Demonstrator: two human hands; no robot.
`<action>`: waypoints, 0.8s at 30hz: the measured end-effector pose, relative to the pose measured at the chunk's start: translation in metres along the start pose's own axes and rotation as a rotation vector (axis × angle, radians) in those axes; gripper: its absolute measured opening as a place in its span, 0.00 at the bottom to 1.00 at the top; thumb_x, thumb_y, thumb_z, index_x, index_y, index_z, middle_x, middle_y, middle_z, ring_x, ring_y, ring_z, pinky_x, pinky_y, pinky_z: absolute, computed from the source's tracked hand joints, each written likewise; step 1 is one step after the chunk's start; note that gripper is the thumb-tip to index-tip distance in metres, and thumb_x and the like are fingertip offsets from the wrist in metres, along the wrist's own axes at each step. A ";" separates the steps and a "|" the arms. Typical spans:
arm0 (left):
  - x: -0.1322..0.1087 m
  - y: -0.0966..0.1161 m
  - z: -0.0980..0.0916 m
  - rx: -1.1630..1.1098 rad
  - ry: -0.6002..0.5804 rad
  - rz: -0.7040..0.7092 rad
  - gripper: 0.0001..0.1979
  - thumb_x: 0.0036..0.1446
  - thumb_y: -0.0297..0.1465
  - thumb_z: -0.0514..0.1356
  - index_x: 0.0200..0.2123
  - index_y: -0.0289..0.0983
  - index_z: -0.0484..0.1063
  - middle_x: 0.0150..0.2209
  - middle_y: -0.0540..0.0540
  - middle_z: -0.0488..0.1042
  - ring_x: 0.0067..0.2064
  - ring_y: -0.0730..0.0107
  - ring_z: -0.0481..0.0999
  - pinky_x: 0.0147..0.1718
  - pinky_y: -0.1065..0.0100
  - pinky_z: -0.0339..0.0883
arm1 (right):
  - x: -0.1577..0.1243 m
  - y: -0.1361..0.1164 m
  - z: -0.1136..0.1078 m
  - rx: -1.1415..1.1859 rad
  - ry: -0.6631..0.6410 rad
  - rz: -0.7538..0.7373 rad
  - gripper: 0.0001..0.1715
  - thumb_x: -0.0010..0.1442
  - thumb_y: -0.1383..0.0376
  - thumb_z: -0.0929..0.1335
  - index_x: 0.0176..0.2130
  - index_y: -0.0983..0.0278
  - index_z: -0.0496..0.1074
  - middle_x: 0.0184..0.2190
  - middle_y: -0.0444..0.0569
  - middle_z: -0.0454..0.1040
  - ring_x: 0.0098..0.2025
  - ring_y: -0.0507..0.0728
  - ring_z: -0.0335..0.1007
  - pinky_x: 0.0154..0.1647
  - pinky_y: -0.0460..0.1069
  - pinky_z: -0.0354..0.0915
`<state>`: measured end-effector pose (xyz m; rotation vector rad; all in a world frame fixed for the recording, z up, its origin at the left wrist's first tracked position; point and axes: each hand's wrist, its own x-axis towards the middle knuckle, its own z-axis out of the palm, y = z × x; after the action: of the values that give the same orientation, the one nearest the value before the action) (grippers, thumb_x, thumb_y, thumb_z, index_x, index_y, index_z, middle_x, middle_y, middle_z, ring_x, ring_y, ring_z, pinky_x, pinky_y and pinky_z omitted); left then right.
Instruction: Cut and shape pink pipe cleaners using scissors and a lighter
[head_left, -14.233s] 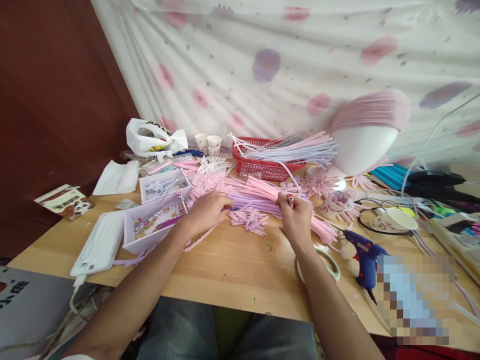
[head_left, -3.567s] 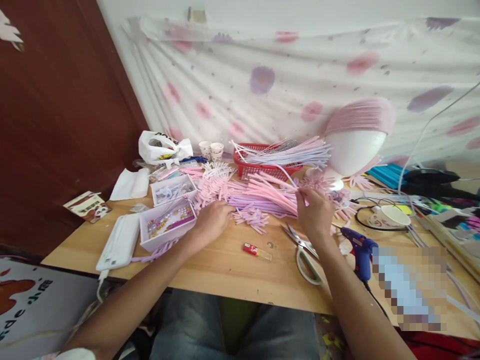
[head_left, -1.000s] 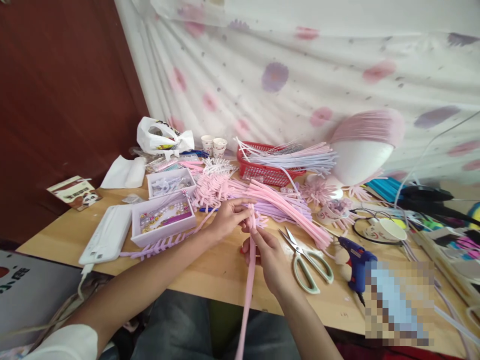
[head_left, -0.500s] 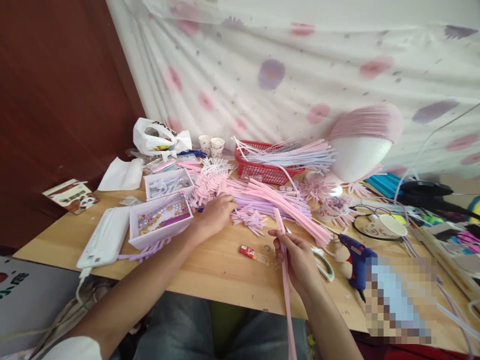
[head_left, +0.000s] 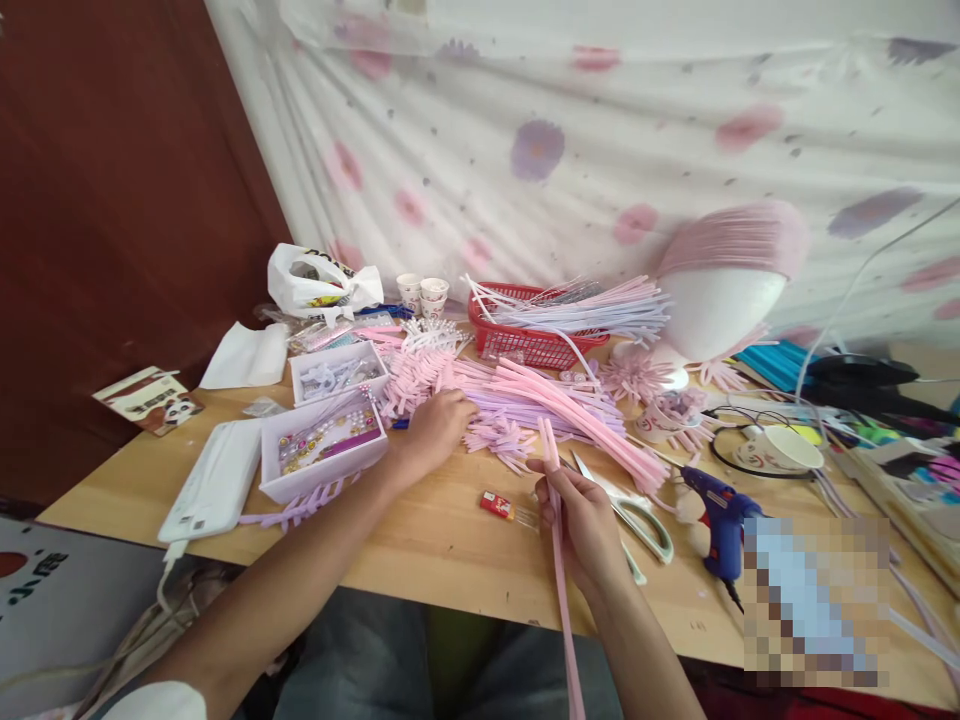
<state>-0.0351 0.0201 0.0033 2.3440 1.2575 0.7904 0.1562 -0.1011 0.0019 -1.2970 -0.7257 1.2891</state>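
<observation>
Standing at the desk (head_left: 450,560), I record the right hand (head_left: 589,525) to the right of the red lighter (head_left: 496,503), its grip clamped on pink fuzzy strips (head_left: 564,605) that show two upper ends and trail past the near edge. The left hand (head_left: 436,432) lies beyond the lighter and to its left, at the short pink and lilac pieces (head_left: 499,440); whether its grip is closed on anything I cannot tell. Scissors (head_left: 666,545) lie to the lighter's right, partly hidden by the right hand.
</observation>
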 end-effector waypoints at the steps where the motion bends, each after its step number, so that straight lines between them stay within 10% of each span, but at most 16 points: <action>1: 0.001 0.002 0.002 -0.141 0.051 -0.034 0.08 0.60 0.27 0.59 0.34 0.37 0.79 0.37 0.43 0.79 0.41 0.62 0.75 0.44 0.63 0.65 | 0.000 0.000 0.002 -0.022 -0.007 -0.034 0.23 0.53 0.49 0.74 0.35 0.66 0.75 0.20 0.41 0.65 0.19 0.47 0.54 0.19 0.45 0.49; 9: -0.004 0.034 0.012 -1.161 -0.018 -0.521 0.16 0.42 0.36 0.73 0.34 0.34 0.79 0.29 0.45 0.78 0.28 0.73 0.74 0.26 0.73 0.63 | 0.010 -0.001 0.033 -0.113 -0.023 -0.236 0.19 0.59 0.49 0.70 0.35 0.63 0.68 0.25 0.43 0.73 0.19 0.48 0.61 0.20 0.44 0.56; 24: -0.011 0.036 0.014 -1.292 -0.148 -0.552 0.13 0.42 0.37 0.73 0.27 0.33 0.81 0.26 0.45 0.77 0.28 0.75 0.73 0.27 0.75 0.63 | 0.017 0.005 0.036 0.011 -0.001 -0.063 0.18 0.50 0.54 0.76 0.28 0.66 0.74 0.20 0.41 0.67 0.17 0.47 0.57 0.17 0.44 0.53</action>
<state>-0.0081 -0.0090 0.0089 0.9450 0.8158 0.8242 0.1244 -0.0763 0.0007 -1.2555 -0.7537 1.2414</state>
